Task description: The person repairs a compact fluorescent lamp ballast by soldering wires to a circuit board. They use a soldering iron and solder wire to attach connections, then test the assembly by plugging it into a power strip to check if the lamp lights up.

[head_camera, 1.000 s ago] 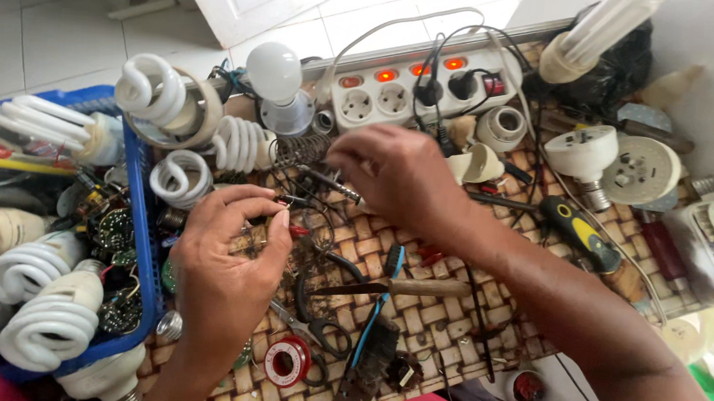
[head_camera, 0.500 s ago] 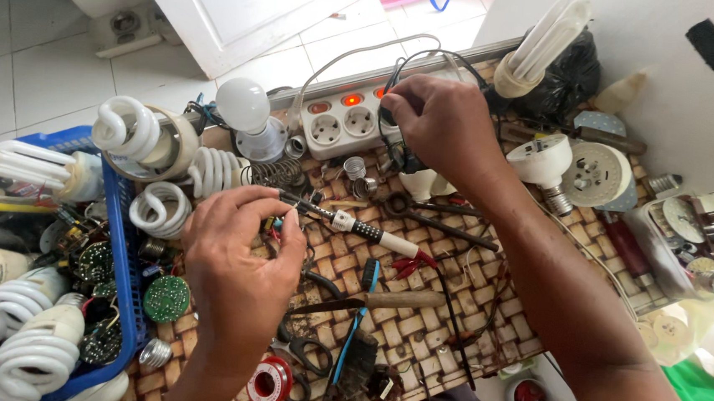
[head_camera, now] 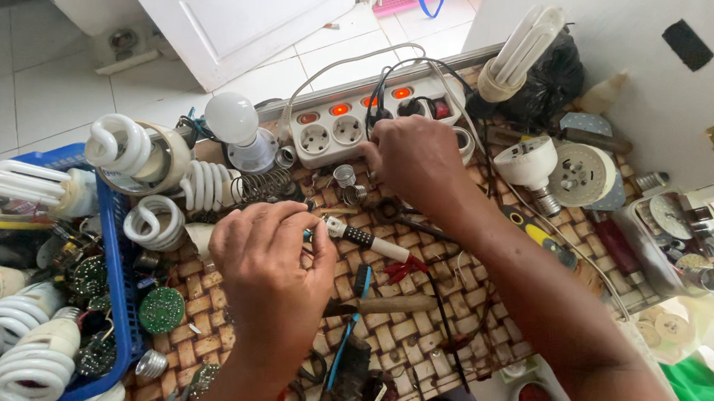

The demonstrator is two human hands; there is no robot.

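My left hand (head_camera: 273, 262) hovers over the middle of the woven table (head_camera: 398, 337), fingers pinched on a small electronic part that is mostly hidden. Just right of its fingertips lies a soldering iron (head_camera: 368, 242) with a white and black handle, tip pointing at that hand. My right hand (head_camera: 414, 158) reaches to the white power strip (head_camera: 329, 127) at the table's back edge. Its fingers are curled around the black plug (head_camera: 382, 110) seated there. Red switches on the strip glow.
A blue basket (head_camera: 119, 251) on the left holds spiral lamps and round green circuit boards. A round white bulb (head_camera: 233, 121), springs, pliers (head_camera: 383, 303), a yellow-handled tool (head_camera: 539, 234), lamp housings (head_camera: 581, 174) and tape rolls crowd the table. White floor tiles and a door lie beyond.
My right hand has moved from the middle of the table up to the power strip and closed on the plug. My left hand stays put, still pinching the part.
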